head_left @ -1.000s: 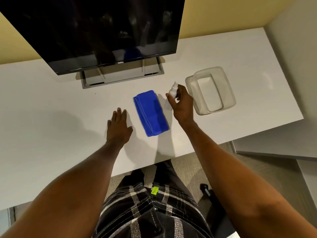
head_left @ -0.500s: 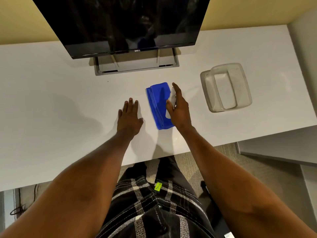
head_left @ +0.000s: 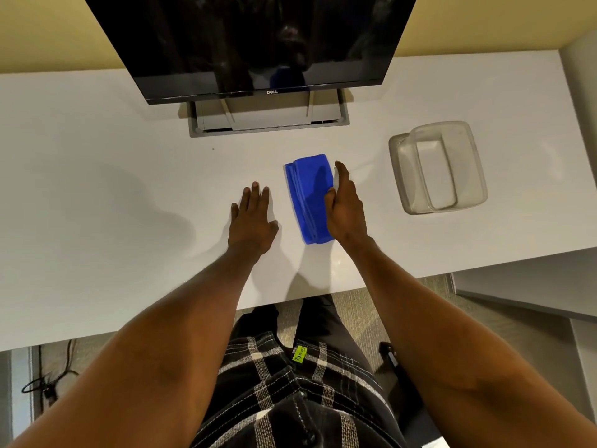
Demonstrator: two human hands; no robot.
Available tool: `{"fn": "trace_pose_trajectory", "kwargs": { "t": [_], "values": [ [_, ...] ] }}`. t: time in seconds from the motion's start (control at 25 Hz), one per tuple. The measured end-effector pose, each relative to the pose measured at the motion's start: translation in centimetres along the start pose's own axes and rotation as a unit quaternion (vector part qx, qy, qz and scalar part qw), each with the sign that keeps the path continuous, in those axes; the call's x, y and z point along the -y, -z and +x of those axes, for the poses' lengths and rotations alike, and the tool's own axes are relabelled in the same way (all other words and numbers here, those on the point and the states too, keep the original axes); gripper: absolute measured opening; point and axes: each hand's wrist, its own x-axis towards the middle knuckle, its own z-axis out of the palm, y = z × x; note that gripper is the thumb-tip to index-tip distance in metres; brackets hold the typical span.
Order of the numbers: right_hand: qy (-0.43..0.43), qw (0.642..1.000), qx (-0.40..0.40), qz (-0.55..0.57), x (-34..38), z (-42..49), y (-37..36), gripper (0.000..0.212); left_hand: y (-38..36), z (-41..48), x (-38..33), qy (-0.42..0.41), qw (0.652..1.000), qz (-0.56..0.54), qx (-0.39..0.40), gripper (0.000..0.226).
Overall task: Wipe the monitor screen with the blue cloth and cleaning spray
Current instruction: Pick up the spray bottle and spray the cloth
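While the left hand (head_left: 252, 221) stays flat (fingers spread), the right hand (head_left: 345, 208) keeps its fingers clamped on the spray bottle (head_left: 336, 181) over the blue cloth (head_left: 307, 195).

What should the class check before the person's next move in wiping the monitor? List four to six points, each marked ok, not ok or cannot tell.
1. Spray bottle in the right hand: ok, a white sliver shows beside the fingers.
2. Nozzle aimed at the blue cloth: cannot tell, the hand hides it.
3. Cloth within reach, folded on the desk: ok.
4. Left hand free to take the cloth: ok, it lies flat and empty beside it.
5. Monitor screen unobstructed: ok.
6. Clear container out of the way: ok, it stands apart on the right.
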Motion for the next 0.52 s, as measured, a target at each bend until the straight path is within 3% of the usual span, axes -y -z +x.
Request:
{"fn": "trace_pose_trajectory", "kwargs": {
  "t": [0.32,0.44,0.52],
  "values": [
    [0.0,0.99,0.058,-0.125,0.2,2.4,-1.6,0.054,0.1,0.0,0.0,-0.003,1.0,0.005,0.004,0.081],
    [-0.054,0.989,0.068,-0.121,0.2,3.2,-1.8,0.047,0.1,-0.1,0.1,-0.001,1.0,0.0,0.007,0.081],
    [-0.046,0.987,0.07,-0.139,0.2,3.6,-2.0,0.046,0.1,-0.1,0.0,0.001,1.0,-0.003,0.008,0.08]
  ]
}}
